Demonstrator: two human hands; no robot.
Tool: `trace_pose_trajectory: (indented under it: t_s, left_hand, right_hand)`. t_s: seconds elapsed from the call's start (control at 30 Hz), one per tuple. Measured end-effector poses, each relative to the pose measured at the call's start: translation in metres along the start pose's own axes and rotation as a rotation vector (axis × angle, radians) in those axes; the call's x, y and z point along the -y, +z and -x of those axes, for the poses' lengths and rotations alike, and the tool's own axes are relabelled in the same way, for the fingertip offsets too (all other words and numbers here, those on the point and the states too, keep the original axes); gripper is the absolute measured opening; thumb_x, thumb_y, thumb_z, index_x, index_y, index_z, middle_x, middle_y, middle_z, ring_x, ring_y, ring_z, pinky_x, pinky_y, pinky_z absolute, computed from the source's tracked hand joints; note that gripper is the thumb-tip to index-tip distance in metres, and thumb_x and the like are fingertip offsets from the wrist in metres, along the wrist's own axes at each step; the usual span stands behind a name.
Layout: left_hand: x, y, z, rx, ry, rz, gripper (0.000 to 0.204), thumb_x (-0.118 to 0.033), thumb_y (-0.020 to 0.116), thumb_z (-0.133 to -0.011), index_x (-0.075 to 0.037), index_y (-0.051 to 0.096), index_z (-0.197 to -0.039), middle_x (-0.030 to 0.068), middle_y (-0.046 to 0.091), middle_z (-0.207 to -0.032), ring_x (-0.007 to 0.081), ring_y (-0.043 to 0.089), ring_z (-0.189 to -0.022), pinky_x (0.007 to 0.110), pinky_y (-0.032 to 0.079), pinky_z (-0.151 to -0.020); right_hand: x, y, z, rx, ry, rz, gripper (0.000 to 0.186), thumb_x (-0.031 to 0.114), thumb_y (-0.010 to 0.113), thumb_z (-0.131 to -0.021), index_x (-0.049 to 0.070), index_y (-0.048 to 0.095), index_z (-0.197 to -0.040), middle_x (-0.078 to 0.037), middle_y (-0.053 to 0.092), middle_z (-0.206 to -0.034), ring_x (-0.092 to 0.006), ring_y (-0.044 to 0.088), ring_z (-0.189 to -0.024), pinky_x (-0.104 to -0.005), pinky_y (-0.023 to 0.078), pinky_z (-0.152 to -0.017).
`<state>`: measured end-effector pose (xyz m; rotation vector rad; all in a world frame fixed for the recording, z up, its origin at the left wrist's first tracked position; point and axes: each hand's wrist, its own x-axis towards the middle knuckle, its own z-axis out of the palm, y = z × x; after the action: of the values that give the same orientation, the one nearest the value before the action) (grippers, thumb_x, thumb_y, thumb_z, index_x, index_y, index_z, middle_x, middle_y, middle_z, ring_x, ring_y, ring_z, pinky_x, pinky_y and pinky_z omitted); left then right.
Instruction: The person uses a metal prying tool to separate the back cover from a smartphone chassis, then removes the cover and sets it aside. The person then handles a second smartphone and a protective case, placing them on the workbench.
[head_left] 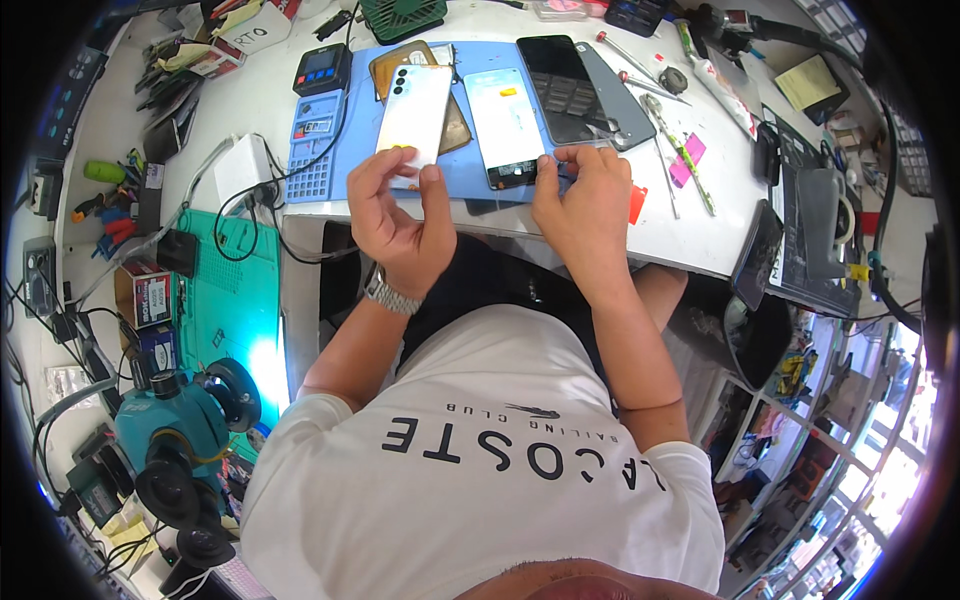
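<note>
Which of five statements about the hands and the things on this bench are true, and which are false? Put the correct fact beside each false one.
1. The right hand is at the lower end of the white panel. True.
2. The silver phone back lies to the right of the white panel. False: it lies to the left.
3. The white panel lies over the blue mat. True.
4. The left hand is on the black phone. False: it is at the lower end of the silver phone back.
5. The teal microscope is in the picture's left half. True.
</note>
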<state>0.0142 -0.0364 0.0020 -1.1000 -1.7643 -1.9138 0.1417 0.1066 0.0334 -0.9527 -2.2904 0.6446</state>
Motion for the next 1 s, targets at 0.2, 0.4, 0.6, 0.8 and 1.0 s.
trace_pose_trajectory:
  t_s: [0.2, 0.4, 0.6, 0.8, 1.0]
  left_hand:
    - [-0.038, 0.006, 0.013, 0.235, -0.673, 0.314, 0.053, 0.007, 0.069, -0.096, -0.003, 0.046, -0.143, 0.0151, 0.06, -0.137, 0.0228, 0.066, -0.12, 0.032, 0.057, -0.099]
    - [-0.037, 0.012, 0.017, 0.199, -0.704, 0.423, 0.052, 0.006, 0.069, -0.098, -0.003, 0.045, -0.143, 0.0141, 0.06, -0.138, 0.0199, 0.066, -0.118, 0.031, 0.057, -0.098]
    - [-0.018, 0.005, 0.013, 0.193, -0.732, 0.389, 0.059, -0.003, 0.075, -0.097, 0.0, 0.039, -0.143, 0.017, 0.055, -0.134, 0.0215, 0.068, -0.111, 0.03, 0.059, -0.09]
    - [-0.021, 0.021, 0.004, 0.182, -0.462, 0.366, 0.048, 0.004, 0.066, -0.098, 0.001, 0.043, -0.139, 0.0131, 0.057, -0.119, 0.0129, 0.067, -0.086, 0.025, 0.058, -0.071]
    - [0.007, 0.018, 0.022, 0.175, -0.084, 0.271, 0.029, -0.001, 0.071, -0.095, 0.004, 0.062, -0.122, 0.0011, 0.063, -0.067, 0.0033, 0.055, -0.056, 0.019, 0.041, -0.052]
  right_hand:
    - [-0.002, 0.005, 0.008, 0.02, -0.027, 0.005, 0.021, 0.015, 0.073, -0.088, -0.005, 0.073, -0.096, -0.023, 0.066, -0.093, -0.0398, 0.059, -0.093, -0.0494, 0.047, -0.086]
    - [0.001, 0.001, 0.003, 0.077, 0.13, -0.174, 0.021, 0.015, 0.075, -0.085, -0.005, 0.073, -0.091, -0.026, 0.068, -0.092, -0.0429, 0.063, -0.093, -0.0492, 0.05, -0.084]
    - [0.006, 0.01, 0.001, -0.013, -0.081, -0.079, 0.024, 0.012, 0.075, -0.084, -0.001, 0.066, -0.101, -0.023, 0.062, -0.099, -0.043, 0.058, -0.097, -0.0518, 0.046, -0.089]
    - [0.054, -0.111, -0.037, -0.341, -0.45, -0.275, 0.022, 0.004, 0.077, -0.088, 0.002, 0.067, -0.107, -0.017, 0.063, -0.109, -0.0363, 0.058, -0.108, -0.0435, 0.048, -0.093]
    - [0.124, -0.257, -0.12, -0.712, -0.745, -0.214, 0.016, 0.003, 0.074, -0.09, 0.005, 0.069, -0.105, -0.01, 0.069, -0.102, -0.027, 0.064, -0.093, -0.0367, 0.049, -0.078]
